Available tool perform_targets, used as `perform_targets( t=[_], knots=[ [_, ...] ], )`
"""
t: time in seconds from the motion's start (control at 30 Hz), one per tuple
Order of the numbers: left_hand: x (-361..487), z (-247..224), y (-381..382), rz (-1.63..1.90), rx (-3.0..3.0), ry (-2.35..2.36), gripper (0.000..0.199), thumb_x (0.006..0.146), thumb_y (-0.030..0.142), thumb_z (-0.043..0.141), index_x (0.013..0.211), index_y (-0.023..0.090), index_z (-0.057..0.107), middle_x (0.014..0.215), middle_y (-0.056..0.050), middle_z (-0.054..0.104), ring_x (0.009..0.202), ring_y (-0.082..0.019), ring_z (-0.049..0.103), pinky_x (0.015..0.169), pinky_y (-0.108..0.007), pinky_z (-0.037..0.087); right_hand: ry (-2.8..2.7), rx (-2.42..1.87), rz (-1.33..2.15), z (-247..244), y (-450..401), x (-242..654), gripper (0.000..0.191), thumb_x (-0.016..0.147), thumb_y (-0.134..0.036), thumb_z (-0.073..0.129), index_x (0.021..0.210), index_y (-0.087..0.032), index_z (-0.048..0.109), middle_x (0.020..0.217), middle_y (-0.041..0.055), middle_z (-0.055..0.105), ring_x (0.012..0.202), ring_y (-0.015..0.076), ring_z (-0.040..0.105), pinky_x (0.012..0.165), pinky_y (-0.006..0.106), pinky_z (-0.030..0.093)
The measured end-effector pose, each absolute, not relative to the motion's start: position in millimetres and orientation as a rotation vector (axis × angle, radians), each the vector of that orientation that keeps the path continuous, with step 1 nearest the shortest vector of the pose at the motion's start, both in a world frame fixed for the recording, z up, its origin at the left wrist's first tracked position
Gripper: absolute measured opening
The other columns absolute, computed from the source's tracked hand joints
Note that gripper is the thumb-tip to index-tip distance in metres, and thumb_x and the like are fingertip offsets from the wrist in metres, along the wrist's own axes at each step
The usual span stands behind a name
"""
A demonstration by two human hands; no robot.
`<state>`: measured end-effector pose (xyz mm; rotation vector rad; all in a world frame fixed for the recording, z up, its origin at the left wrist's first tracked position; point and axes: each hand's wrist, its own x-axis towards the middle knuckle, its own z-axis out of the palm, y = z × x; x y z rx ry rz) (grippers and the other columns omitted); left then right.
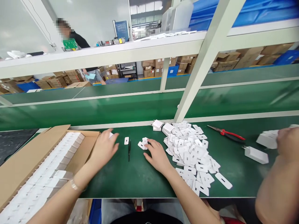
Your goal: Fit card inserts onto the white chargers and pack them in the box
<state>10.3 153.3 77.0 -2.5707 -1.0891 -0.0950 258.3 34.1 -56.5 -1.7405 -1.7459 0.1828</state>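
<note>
My left hand [104,146] is over the bench beside the open carton, its fingers apart. A bit of a white piece [110,134] shows between those fingers; the hand hides the rest, and I cannot tell whether it is gripped. My right hand [158,155] has spread fingers, with the fingertips at two small white slotted plates [141,145]. Between my hands lie another slotted plate [126,140] and black tweezers [129,150]. A big heap of slotted plates [189,149] spreads right of my right hand. White plug adapters [157,125] lie at the heap's back edge.
The cardboard carton [35,152] at left holds rows of white adapters [46,168]. Red-handled pliers [226,133] and an adapter [256,155] lie at right. Another person's arm [277,183] reaches in there, hand at more adapters. A pale post [198,62] rises behind the heap. Someone stands beyond the shelf.
</note>
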Motion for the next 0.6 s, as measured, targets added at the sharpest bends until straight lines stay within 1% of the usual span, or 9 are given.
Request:
perform_targets(
  t=[0.03,0.1,0.17,0.2,0.27,0.33,0.4,0.5,0.6],
  knots=[
    [42.4,70.7,158.1,-0.166,-2.71,-1.045,0.041,0.096,0.025,0.058,0.137,0.017,0.061,0.149,-0.022,0.05,0.136,-0.042,0.051,0.111,-0.058,0.045,-1.688,-1.783,0.156,-52.0,37.4,268.5,0.031,0.096,-0.024,0.063,0.126,-0.019,0.067,0.146,0.014,0.06,0.138,0.0297,0.054,0.116,0.047,0.046],
    [101.4,53.6,168.8,-0.289,-2.975,-1.045,0.055,0.091,0.018,0.066,0.145,0.018,0.054,0.155,-0.022,0.044,0.145,-0.043,0.043,0.118,-0.06,0.038,-1.546,-1.907,0.1,-43.6,47.0,295.6,0.038,0.099,-0.027,0.057,0.135,-0.016,0.062,0.146,0.0193,0.057,0.137,0.0336,0.052,0.114,0.05,0.044],
    [151.2,32.4,180.9,-0.321,-3.065,-1.022,0.074,0.086,0.019,0.076,0.153,0.017,0.045,0.157,-0.024,0.039,0.147,-0.043,0.041,0.119,-0.058,0.038,-1.43,-2.049,0.067,-37.6,59.3,326.2,0.051,0.097,-0.029,0.059,0.145,-0.012,0.053,0.146,0.0237,0.054,0.139,0.0391,0.048,0.113,0.055,0.042],
    [172.2,21.1,187.0,-0.333,-3.094,-1.021,0.081,0.084,0.021,0.079,0.156,0.017,0.041,0.157,-0.025,0.038,0.146,-0.044,0.042,0.118,-0.058,0.039,-1.389,-2.119,0.066,-35.8,65.7,340.4,0.056,0.094,-0.028,0.063,0.146,-0.011,0.05,0.145,0.0249,0.054,0.139,0.0414,0.046,0.112,0.057,0.04],
    [205.9,-0.5,197.8,-0.339,-3.153,-1.015,0.09,0.082,0.025,0.083,0.158,0.018,0.036,0.156,-0.025,0.038,0.141,-0.043,0.049,0.114,-0.057,0.045,-1.365,-2.238,0.108,-34.9,77.6,362.6,0.063,0.087,-0.026,0.071,0.145,-0.011,0.051,0.139,0.0251,0.059,0.135,0.0423,0.05,0.111,0.058,0.04],
    [227.7,-18.3,205.5,-0.333,-3.227,-0.969,0.086,0.082,0.025,0.084,0.156,0.019,0.041,0.153,-0.022,0.042,0.133,-0.039,0.056,0.11,-0.052,0.049,-1.398,-2.313,0.17,-36.6,87.1,374.7,0.065,0.08,-0.021,0.077,0.14,-0.01,0.053,0.13,0.0233,0.066,0.129,0.0399,0.057,0.11,0.056,0.039],
    [237.4,-30.2,210.4,-0.332,-3.291,-0.89,0.07,0.084,0.02,0.079,0.148,0.021,0.05,0.149,-0.018,0.047,0.128,-0.034,0.06,0.109,-0.047,0.051,-1.457,-2.341,0.209,-39.1,94.1,377.5,0.064,0.079,-0.015,0.077,0.138,-0.01,0.055,0.127,0.0206,0.069,0.125,0.0361,0.061,0.113,0.054,0.038],
    [230.4,-36.1,217.1,-0.349,-3.331,-0.825,0.049,0.089,0.015,0.069,0.137,0.021,0.057,0.135,-0.014,0.055,0.12,-0.03,0.061,0.107,-0.046,0.051,-1.534,-2.328,0.223,-40.6,103.1,369.9,0.057,0.087,-0.012,0.071,0.141,-0.012,0.054,0.13,0.0163,0.069,0.127,0.0316,0.061,0.117,0.053,0.035],
    [203.2,-30.1,228.7,-0.35,-3.339,-0.844,0.043,0.09,0.015,0.065,0.132,0.02,0.058,0.126,-0.013,0.056,0.115,-0.029,0.062,0.104,-0.046,0.052,-1.609,-2.264,0.25,-37.9,114.6,353.4,0.048,0.095,-0.019,0.068,0.141,-0.014,0.055,0.133,0.0135,0.067,0.128,0.03,0.061,0.118,0.055,0.035]
  ],
)
